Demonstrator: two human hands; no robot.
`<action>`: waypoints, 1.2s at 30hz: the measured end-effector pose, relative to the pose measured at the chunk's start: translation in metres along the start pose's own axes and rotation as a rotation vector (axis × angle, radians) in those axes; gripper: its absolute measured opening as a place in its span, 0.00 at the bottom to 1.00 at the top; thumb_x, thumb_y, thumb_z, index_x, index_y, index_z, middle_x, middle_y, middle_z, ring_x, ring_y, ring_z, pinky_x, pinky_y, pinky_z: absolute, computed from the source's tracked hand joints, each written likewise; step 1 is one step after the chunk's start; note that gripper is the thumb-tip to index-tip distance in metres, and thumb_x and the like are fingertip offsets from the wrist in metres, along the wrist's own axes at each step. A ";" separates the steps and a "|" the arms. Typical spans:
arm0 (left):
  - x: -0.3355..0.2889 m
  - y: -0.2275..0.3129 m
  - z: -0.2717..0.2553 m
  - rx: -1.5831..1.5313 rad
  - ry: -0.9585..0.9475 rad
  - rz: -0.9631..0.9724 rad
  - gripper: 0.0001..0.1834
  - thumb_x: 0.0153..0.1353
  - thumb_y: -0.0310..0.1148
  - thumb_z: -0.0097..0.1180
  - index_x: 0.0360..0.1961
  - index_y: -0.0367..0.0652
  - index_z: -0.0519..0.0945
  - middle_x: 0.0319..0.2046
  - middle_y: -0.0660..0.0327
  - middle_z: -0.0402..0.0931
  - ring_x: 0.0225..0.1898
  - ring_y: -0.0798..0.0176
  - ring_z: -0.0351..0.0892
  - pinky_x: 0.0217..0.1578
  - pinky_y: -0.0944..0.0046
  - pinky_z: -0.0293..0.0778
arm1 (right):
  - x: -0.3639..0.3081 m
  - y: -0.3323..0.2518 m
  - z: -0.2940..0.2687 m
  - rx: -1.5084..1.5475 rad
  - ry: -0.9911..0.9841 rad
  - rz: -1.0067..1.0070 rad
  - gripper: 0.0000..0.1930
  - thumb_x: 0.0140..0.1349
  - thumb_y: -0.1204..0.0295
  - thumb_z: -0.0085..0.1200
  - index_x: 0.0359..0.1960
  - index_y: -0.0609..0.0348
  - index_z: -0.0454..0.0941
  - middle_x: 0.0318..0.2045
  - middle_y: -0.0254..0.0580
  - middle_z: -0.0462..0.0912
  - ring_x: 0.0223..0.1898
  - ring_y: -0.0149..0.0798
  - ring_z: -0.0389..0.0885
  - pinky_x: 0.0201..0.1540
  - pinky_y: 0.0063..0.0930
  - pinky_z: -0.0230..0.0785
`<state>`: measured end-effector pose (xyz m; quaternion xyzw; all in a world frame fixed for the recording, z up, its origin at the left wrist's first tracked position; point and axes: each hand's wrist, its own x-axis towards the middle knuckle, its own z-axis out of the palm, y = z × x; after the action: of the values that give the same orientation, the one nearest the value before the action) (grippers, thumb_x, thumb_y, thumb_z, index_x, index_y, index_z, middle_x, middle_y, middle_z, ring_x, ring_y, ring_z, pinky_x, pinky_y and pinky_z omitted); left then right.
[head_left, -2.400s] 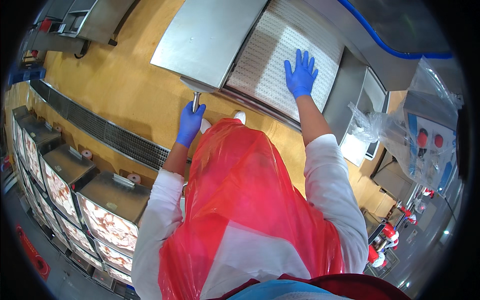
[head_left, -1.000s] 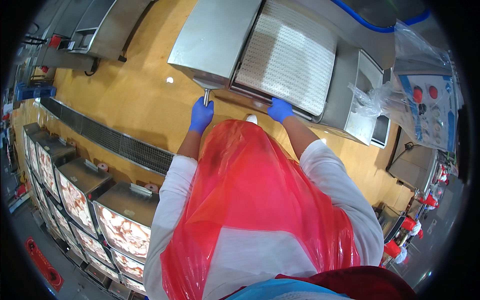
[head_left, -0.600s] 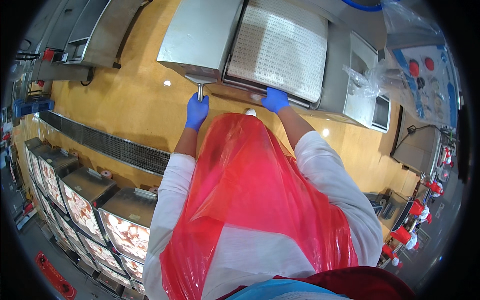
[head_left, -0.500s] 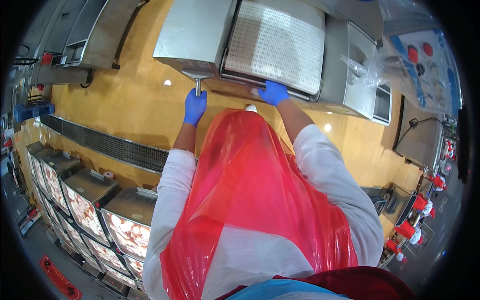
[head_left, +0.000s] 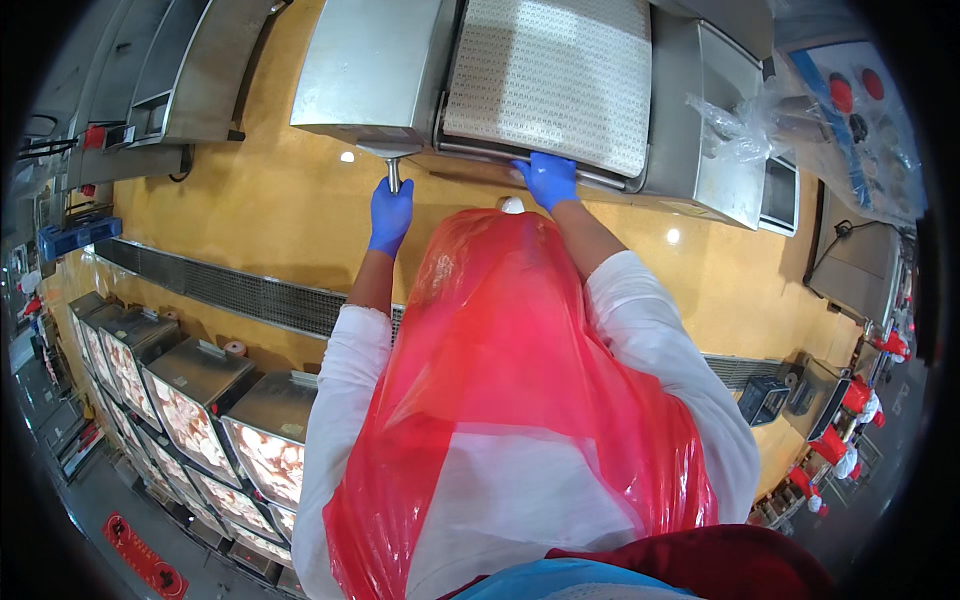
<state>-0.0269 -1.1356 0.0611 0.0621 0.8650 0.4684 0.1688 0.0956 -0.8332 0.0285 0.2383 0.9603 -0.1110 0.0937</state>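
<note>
- Two hands in blue gloves are stretched forward to the front of a stainless steel machine (head_left: 375, 65), both arms in white sleeves reaching out almost straight from the shoulders.
- The left hand (head_left: 389, 215) is raised with the wrist straight, fingers curled shut around the lower end of a short metal handle (head_left: 394, 176) that hangs down from the underside of the machine's smooth steel housing.
- The right hand (head_left: 549, 179) lies palm down on the machine's front rail, just below the perforated belt (head_left: 550, 75); the fingers bend over the rail's edge, gripping it rather than lying flat, though how tightly I cannot tell.
- The right forearm is bare between glove and sleeve and angles up to the left; the left forearm runs nearly upright.
- A red plastic apron (head_left: 510, 400) covers the person's front, between the two arms.
- A white boot tip (head_left: 511, 205) shows just above the apron's top edge, between the two hands.
- Below the machine lies a yellow floor with a long drain grate (head_left: 240, 295).
- To the left stand steel trays of pale raw meat (head_left: 190, 425), well apart from both hands.
</note>
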 end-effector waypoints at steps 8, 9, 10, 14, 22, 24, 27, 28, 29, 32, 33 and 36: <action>0.016 -0.020 -0.016 -0.007 -0.044 -0.053 0.18 0.64 0.41 0.65 0.32 0.35 0.77 0.21 0.55 0.75 0.23 0.58 0.72 0.29 0.51 0.70 | 0.005 0.000 0.000 0.025 0.037 -0.032 0.35 0.73 0.38 0.42 0.52 0.60 0.83 0.55 0.57 0.84 0.59 0.58 0.80 0.63 0.56 0.67; 0.017 -0.018 -0.015 -0.019 -0.057 -0.074 0.18 0.64 0.41 0.65 0.32 0.34 0.77 0.21 0.55 0.75 0.23 0.58 0.72 0.29 0.51 0.70 | 0.006 0.003 0.001 0.028 -0.053 -0.004 0.35 0.73 0.38 0.42 0.53 0.60 0.83 0.56 0.57 0.83 0.60 0.58 0.79 0.63 0.56 0.67; 0.013 -0.026 -0.006 -0.291 -0.117 -0.157 0.18 0.64 0.41 0.64 0.32 0.34 0.76 0.21 0.54 0.76 0.23 0.58 0.72 0.29 0.51 0.70 | 0.007 -0.004 -0.010 0.034 -0.146 0.009 0.35 0.74 0.39 0.42 0.55 0.60 0.82 0.57 0.57 0.82 0.61 0.58 0.78 0.64 0.56 0.67; 0.011 -0.033 0.009 -0.123 0.001 -0.019 0.19 0.64 0.41 0.64 0.31 0.33 0.76 0.22 0.53 0.76 0.24 0.57 0.73 0.30 0.52 0.70 | 0.008 -0.007 -0.020 -0.011 -0.262 0.024 0.36 0.73 0.39 0.42 0.64 0.59 0.76 0.66 0.54 0.75 0.68 0.55 0.72 0.68 0.54 0.64; 0.018 -0.046 -0.007 -0.055 -0.023 -0.052 0.18 0.65 0.41 0.64 0.32 0.34 0.77 0.22 0.55 0.75 0.24 0.60 0.72 0.30 0.53 0.69 | 0.006 -0.005 -0.025 0.028 -0.280 -0.010 0.37 0.74 0.39 0.41 0.64 0.61 0.75 0.65 0.57 0.75 0.67 0.56 0.73 0.68 0.52 0.66; 0.023 -0.052 -0.010 -0.092 -0.042 -0.094 0.18 0.65 0.41 0.64 0.32 0.34 0.77 0.22 0.57 0.74 0.25 0.62 0.70 0.30 0.53 0.69 | 0.012 -0.008 -0.034 0.029 -0.342 -0.010 0.38 0.74 0.39 0.41 0.66 0.62 0.74 0.68 0.56 0.73 0.69 0.55 0.72 0.69 0.51 0.65; 0.015 -0.037 0.001 -0.184 -0.050 -0.126 0.18 0.65 0.41 0.64 0.32 0.34 0.77 0.21 0.59 0.73 0.25 0.64 0.69 0.29 0.54 0.68 | 0.011 -0.008 -0.038 0.029 -0.370 0.012 0.37 0.74 0.39 0.41 0.65 0.62 0.75 0.67 0.57 0.74 0.68 0.55 0.73 0.68 0.52 0.67; 0.010 -0.025 0.009 -0.207 -0.020 -0.120 0.18 0.65 0.41 0.64 0.32 0.34 0.77 0.21 0.59 0.73 0.25 0.65 0.68 0.29 0.54 0.68 | 0.010 -0.008 -0.038 0.025 -0.351 0.020 0.37 0.74 0.39 0.41 0.63 0.62 0.77 0.66 0.57 0.75 0.68 0.55 0.73 0.68 0.52 0.67; 0.007 -0.021 0.011 -0.226 0.010 -0.116 0.18 0.65 0.41 0.64 0.32 0.35 0.77 0.21 0.60 0.72 0.25 0.65 0.68 0.29 0.54 0.67 | 0.008 -0.009 -0.035 0.023 -0.335 0.027 0.37 0.74 0.39 0.41 0.62 0.63 0.78 0.66 0.57 0.75 0.67 0.55 0.74 0.67 0.52 0.67; 0.009 -0.017 0.001 -0.272 -0.076 -0.185 0.18 0.64 0.41 0.65 0.32 0.35 0.77 0.21 0.60 0.72 0.25 0.65 0.67 0.29 0.54 0.68 | 0.013 0.000 -0.027 0.067 -0.304 -0.030 0.36 0.72 0.38 0.43 0.53 0.63 0.82 0.57 0.61 0.82 0.57 0.60 0.81 0.60 0.52 0.72; 0.008 -0.019 -0.003 -0.227 -0.074 -0.171 0.17 0.64 0.40 0.65 0.32 0.35 0.78 0.21 0.60 0.72 0.25 0.65 0.67 0.29 0.55 0.67 | 0.011 0.003 -0.022 0.063 -0.255 -0.040 0.36 0.73 0.38 0.43 0.53 0.63 0.82 0.57 0.61 0.82 0.57 0.60 0.81 0.60 0.52 0.72; 0.023 -0.035 -0.026 -0.121 -0.056 -0.134 0.17 0.64 0.40 0.65 0.32 0.35 0.78 0.22 0.62 0.72 0.24 0.66 0.66 0.29 0.56 0.67 | 0.009 0.008 -0.006 0.067 -0.074 -0.081 0.36 0.73 0.38 0.43 0.53 0.64 0.82 0.56 0.61 0.82 0.57 0.61 0.80 0.60 0.52 0.72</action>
<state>-0.0562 -1.1697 0.0398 0.0065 0.8323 0.5056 0.2272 0.0910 -0.8210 0.0307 0.1978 0.9608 -0.1556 0.1165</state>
